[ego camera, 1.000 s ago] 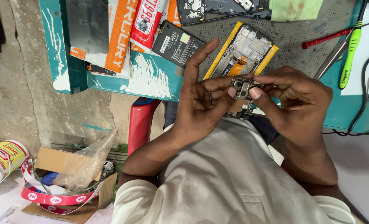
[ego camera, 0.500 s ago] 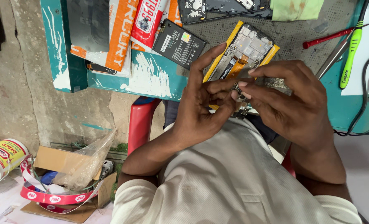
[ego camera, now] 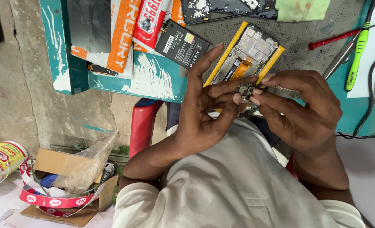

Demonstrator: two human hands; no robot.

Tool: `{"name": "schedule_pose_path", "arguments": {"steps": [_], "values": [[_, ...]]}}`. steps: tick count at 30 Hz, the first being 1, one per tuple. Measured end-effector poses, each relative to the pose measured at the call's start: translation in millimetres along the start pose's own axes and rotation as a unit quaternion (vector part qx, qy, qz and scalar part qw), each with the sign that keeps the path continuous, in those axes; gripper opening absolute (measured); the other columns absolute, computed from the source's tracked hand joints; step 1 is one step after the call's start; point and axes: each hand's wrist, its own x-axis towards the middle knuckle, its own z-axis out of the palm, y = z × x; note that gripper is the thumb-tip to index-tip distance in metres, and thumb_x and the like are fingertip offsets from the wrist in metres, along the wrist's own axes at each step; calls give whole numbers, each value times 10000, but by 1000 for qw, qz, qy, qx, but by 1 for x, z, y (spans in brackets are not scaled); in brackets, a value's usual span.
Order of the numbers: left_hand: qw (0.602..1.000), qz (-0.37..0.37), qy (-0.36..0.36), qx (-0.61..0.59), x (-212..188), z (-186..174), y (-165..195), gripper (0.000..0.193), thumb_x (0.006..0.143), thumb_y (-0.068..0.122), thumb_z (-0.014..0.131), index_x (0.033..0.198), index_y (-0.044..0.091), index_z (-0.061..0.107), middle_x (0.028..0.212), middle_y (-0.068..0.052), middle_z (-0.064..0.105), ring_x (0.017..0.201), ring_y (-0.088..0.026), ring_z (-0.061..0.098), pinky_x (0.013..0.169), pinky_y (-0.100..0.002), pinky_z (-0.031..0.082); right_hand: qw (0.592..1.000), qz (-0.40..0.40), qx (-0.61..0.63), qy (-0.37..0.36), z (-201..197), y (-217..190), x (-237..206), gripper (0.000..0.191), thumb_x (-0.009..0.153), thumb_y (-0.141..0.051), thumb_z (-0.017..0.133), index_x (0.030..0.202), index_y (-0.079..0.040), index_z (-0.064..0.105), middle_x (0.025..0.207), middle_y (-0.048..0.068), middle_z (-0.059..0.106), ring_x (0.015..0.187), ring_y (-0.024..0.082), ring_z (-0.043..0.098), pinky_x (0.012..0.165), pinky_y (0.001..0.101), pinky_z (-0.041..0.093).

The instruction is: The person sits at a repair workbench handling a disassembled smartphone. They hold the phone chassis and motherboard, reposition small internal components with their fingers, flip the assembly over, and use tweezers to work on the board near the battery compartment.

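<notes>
My left hand (ego camera: 206,114) and my right hand (ego camera: 303,116) meet over the table's near edge. Together they pinch a small grey phone circuit board (ego camera: 280,91) between thumbs and fingertips. My left index finger sticks up straight, the other fingers curl toward the board. Just beyond the hands an opened phone frame (ego camera: 250,50) with yellow edges and an orange ribbon cable lies on the grey mat. A black battery (ego camera: 181,43) rests left of it.
On the teal table (ego camera: 153,80) lie orange-and-white packets (ego camera: 120,33), a dark phone housing (ego camera: 225,8), a green cloth (ego camera: 301,8), a red screwdriver (ego camera: 333,39) and a green-handled tool (ego camera: 356,59). Below stand a red stool (ego camera: 143,126), a cardboard box (ego camera: 69,177) and a white jar (ego camera: 2,162).
Both hands have shifted a little to the right with the board. More of the board's length now shows between the fingertips.
</notes>
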Motion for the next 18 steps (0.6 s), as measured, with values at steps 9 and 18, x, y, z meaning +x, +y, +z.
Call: {"name": "schedule_pose_path", "arguments": {"steps": [9, 18], "values": [[1000, 17, -11, 22, -1, 0, -2, 676, 1172, -43, 508, 1637, 129, 48, 1419, -213, 646, 1276, -211, 680, 1008, -298, 629, 999, -6, 54, 1, -2, 2, 0, 242, 739, 5, 865, 958, -43, 775, 1052, 117, 677, 974, 292, 711, 820, 383, 582], [997, 52, -15, 55, -1, -1, -4, 741, 1121, -109, 559, 1627, 92, 55, 1394, -233, 644, 1188, -185, 713, 946, -278, 644, 996, 3, 86, 3, -1, 4, 1, 271, 717, 14, 875, 962, -30, 768, 1030, 139, 680, 939, 281, 708, 772, 356, 588]]}}
